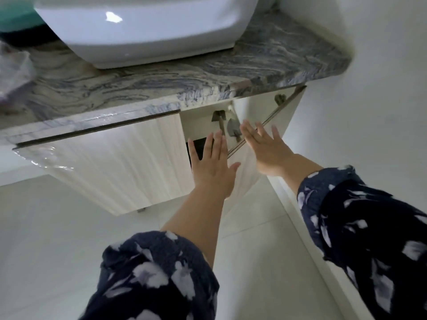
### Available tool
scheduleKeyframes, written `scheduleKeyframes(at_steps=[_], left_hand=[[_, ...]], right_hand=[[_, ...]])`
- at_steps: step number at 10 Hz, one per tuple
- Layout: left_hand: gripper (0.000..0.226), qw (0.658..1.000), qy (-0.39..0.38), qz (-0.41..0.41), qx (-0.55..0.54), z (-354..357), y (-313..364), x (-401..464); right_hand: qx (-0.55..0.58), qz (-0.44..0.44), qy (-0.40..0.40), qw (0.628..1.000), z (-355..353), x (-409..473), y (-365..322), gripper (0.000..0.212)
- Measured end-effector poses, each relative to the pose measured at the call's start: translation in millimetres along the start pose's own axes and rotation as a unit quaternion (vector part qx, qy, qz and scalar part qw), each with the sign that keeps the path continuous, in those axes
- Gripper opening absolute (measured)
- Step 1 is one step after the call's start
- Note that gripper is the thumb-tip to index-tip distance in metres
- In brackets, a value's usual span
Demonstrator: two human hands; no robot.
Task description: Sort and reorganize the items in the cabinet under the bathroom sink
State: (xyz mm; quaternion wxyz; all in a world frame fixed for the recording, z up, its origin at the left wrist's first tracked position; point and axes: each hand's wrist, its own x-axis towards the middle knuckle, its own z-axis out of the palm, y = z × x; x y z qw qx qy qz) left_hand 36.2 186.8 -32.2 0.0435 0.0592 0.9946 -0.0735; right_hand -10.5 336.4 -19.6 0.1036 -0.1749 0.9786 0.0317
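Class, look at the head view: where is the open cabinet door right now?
The open cabinet door hangs at the right end of the vanity, under the marble countertop and beside the white wall, with the right hand spread against its edge.

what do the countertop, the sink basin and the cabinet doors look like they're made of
Countertop: polished stone, probably granite or marble, judging by its swirling grey-blue veins and glossy edge.
Sink basin: glazed white ceramic, likely, given its smooth surface and sharp highlight.
Cabinet doors: pale wood-grain laminate or veneer with fine vertical streaks; which one cannot be told.
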Motion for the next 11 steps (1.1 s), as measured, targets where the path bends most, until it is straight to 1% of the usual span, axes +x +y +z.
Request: scheduleKeyframes(at_steps=[1,2,3,4,6,7,8,9,10,11], left_hand=[[0.074,0.999,0.02,-0.034,-0.024,6,-13,7],[0.074,0.997,0.044,-0.048,-0.034,15,-21,11],[0.079,0.991,0.064,-0.08,-0.081,25,-22,20],[0.084,0.987,0.077,-0.11,-0.093,30,-27,37],[0.089,0.981,0.099,-0.162,-0.042,38,-38,75],[0.088,0.979,0.098,-0.176,-0.019,44,-44,92],[0.086,0.979,0.092,-0.18,-0.024,48,-48,100],[0.086,0.981,0.083,-0.17,-0.028,49,-51,99],[0.092,0.987,0.055,-0.147,-0.02,40,-57,99],[0.094,0.99,0.021,-0.136,0.005,42,-57,94]], right_hand=[[0.003,-0.02,-0.006,1.0,-6,18,-5,0.087],[0.021,-0.032,-0.011,0.999,-4,40,-7,0.079],[0.017,-0.059,0.01,0.998,2,56,-2,0.072],[-0.01,-0.092,0.03,0.995,8,68,3,0.072],[-0.049,-0.097,0.074,0.991,17,97,5,0.076],[-0.037,-0.085,0.085,0.992,20,109,2,0.074],[-0.024,-0.069,0.08,0.994,19,116,-3,0.07],[-0.034,-0.071,0.076,0.994,20,117,-1,0.067],[-0.055,-0.07,0.074,0.993,16,119,2,0.07],[-0.086,-0.053,0.09,0.991,24,115,0,0.075]])
